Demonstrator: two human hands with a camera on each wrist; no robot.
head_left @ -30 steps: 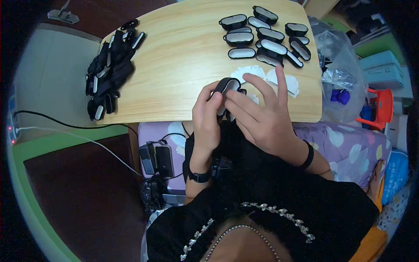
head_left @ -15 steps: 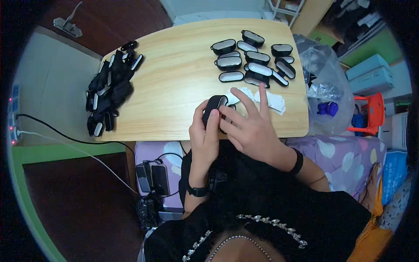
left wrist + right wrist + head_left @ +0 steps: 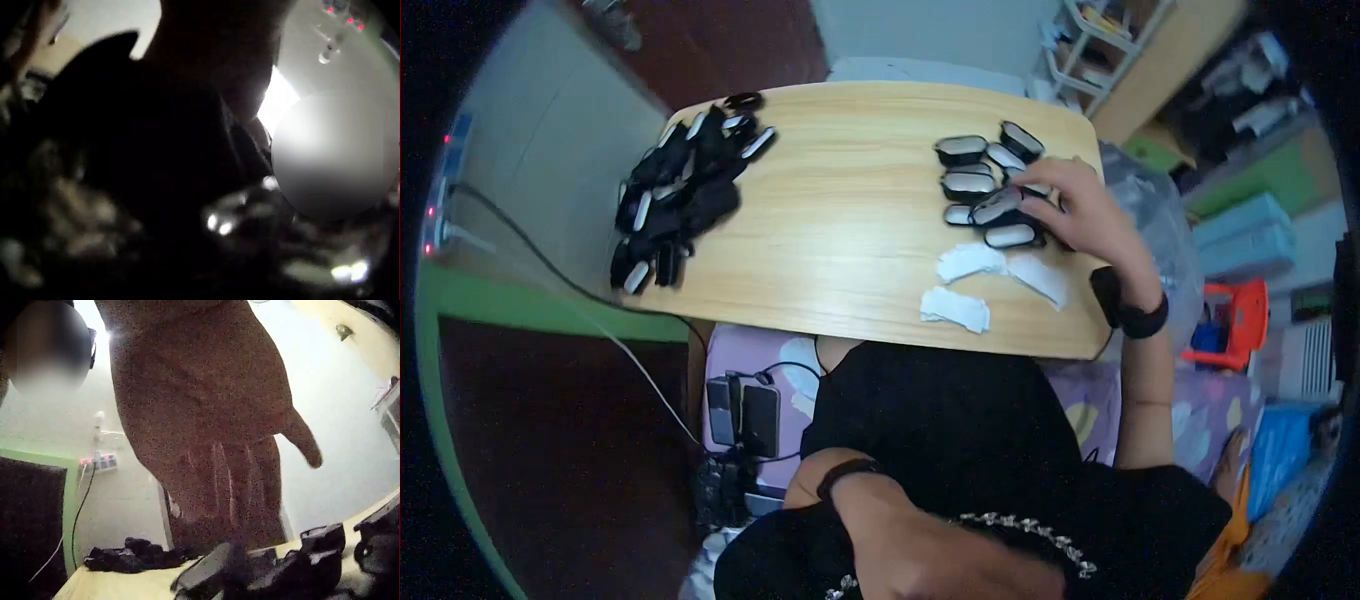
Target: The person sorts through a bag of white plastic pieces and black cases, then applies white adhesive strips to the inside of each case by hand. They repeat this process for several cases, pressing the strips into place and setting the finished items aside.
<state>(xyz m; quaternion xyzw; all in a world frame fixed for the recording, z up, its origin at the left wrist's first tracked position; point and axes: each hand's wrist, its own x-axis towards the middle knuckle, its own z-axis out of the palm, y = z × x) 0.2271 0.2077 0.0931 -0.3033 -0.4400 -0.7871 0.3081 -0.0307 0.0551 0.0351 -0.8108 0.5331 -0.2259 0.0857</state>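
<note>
My right hand [image 3: 1090,215] reaches over the group of black cases at the right of the table. Its thumb and forefinger pinch the end of a black earbud case [image 3: 998,206], which looks blurred among the others. In the right wrist view the palm of the right hand [image 3: 206,419] faces the camera, the fingers bent, with dark cases [image 3: 319,556] below. My left hand [image 3: 930,545] is blurred in front of the chest, away from the table, its fingertips hidden. Other cases with pale linings, such as one open case [image 3: 962,150], stand around the right hand.
A heap of black cases [image 3: 690,190] lies at the table's left side. White flat pieces [image 3: 956,308] lie near the front right. A dark object [image 3: 1106,292] is by the right edge, beyond it a clear plastic bag [image 3: 1165,200] and a red stool [image 3: 1235,325].
Both hands held a case together over the table's front edge. The right hand has carried it to the group at right; the left has let go and drawn back to the chest.
</note>
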